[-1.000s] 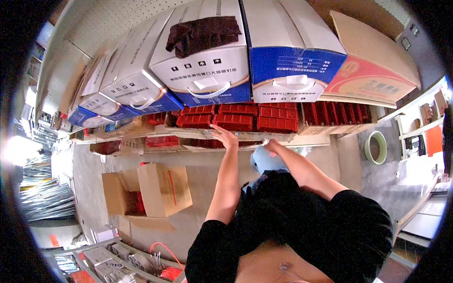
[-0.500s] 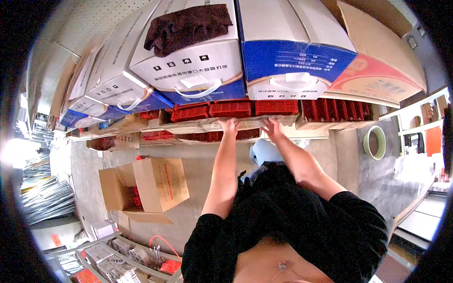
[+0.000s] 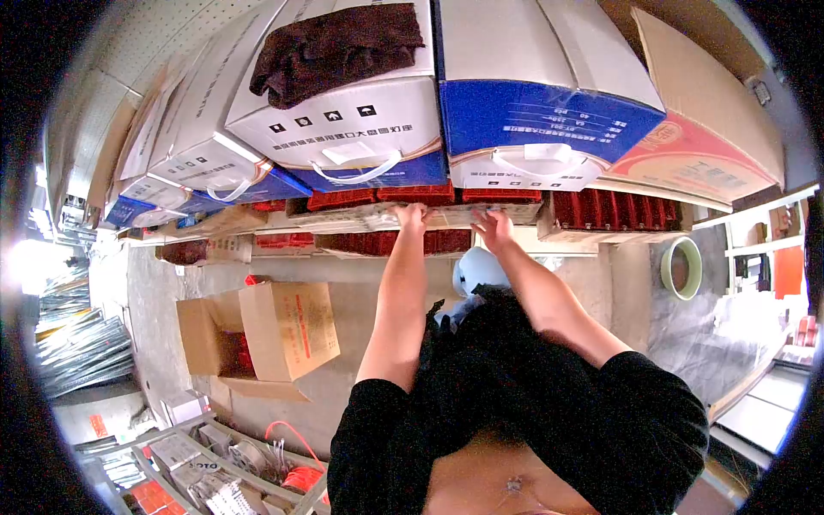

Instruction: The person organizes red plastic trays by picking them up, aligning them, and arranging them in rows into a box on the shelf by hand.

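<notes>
A long, low cardboard box [image 3: 343, 221] on the shelf holds red packs [image 3: 416, 194] in a row. My left hand [image 3: 412, 216] is closed over the upper edge of its front wall, near the middle. Further right, my right hand [image 3: 493, 230] grips the same front wall, its fingertips at the top edge and partly blurred. The overhanging cartons conceal the rear of the box and the backs of the packs.
Above the shelf stand a blue-and-white carton [image 3: 549, 116] and a white carton [image 3: 343, 129] with a dark cloth [image 3: 339, 51] on top. An open carton [image 3: 300, 330] sits on the floor. A second box of red packs [image 3: 614, 212] adjoins at right; a green bucket [image 3: 681, 268] stands beyond.
The box's front wall now covers more of the red packs, its top edge having risen or tilted up. Both hands remain on it, the left slightly higher. The view has shifted a little.
</notes>
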A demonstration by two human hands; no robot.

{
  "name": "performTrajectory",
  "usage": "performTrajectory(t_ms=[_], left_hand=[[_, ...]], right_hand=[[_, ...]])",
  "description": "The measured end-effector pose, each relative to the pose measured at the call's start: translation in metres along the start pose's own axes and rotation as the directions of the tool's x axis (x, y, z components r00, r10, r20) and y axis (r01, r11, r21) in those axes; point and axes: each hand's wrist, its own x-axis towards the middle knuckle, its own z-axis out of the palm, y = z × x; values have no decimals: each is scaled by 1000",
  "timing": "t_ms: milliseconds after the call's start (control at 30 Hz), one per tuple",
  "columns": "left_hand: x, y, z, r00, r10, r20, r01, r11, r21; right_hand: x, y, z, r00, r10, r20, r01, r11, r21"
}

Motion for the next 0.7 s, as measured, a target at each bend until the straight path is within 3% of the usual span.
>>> performTrajectory(t_ms=[67, 100, 133, 167, 233, 267, 300, 367, 433, 467, 500, 567, 600, 633, 667, 700], left_hand=[[17, -7, -15, 992, -88, 91, 97, 990, -105], [8, -2, -23, 982, -92, 164, 105, 992, -67], [-1, 3, -31, 967, -97, 237, 106, 994, -28], [-11, 9, -39, 946, -100, 308, 102, 995, 10], [-31, 17, -47, 976, -89, 199, 34, 964, 263], [-44, 18, -47, 986, -71, 149, 9, 925, 381], [-106, 37, -18, 998, 44, 34, -55, 792, 608], [-111, 34, -33, 980, 133, 149, -198, 715, 670], [-126, 35, -41, 964, 125, 233, -264, 413, 872], [-173, 45, -31, 934, 162, 319, -357, 368, 859], [-236, 66, -12, 894, 193, 403, -446, 320, 836], [-279, 80, -10, 646, 408, 645, -763, 360, 537], [-323, 97, -1, 554, 492, 672, -833, 323, 449], [-375, 115, 8, 452, 570, 686, -892, 276, 359], [-414, 130, 10, 247, 674, 696, -967, 127, 220], [-439, 147, 8, -26, 691, 722, -999, -33, -4]], right_hand=[[-2, -8, 0, 998, 28, -55, -40, 975, -219], [-6, -7, -1, 995, 43, -86, -68, 944, -321], [-37, -15, 17, 991, 17, -130, -80, 860, -504], [-48, -20, 20, 998, 39, -44, -58, 741, -669], [-62, -27, 12, 986, 137, 92, 27, 415, -909], [-63, -28, 4, 980, 152, 128, 64, 368, -928], [-75, -28, 0, 972, 118, 203, 147, 370, -917], [-115, -35, 11, 932, 48, 358, 316, 373, -873], [-174, -58, 37, 891, 54, 451, 412, 325, -851], [-176, -65, 32, 703, -31, 711, 667, 376, -643], [-226, -83, 60, 655, -101, 749, 740, 285, -609], [-319, -125, 103, 539, -195, 819, 842, 95, -531], [-347, -140, 109, 358, -300, 884, 929, 17, -371], [-373, -150, 116, 222, -390, 894, 975, 88, -203], [-399, -160, 124, 79, -469, 880, 992, 128, -21], [-407, -158, 114, 89, -471, 878, 991, 129, -31]])
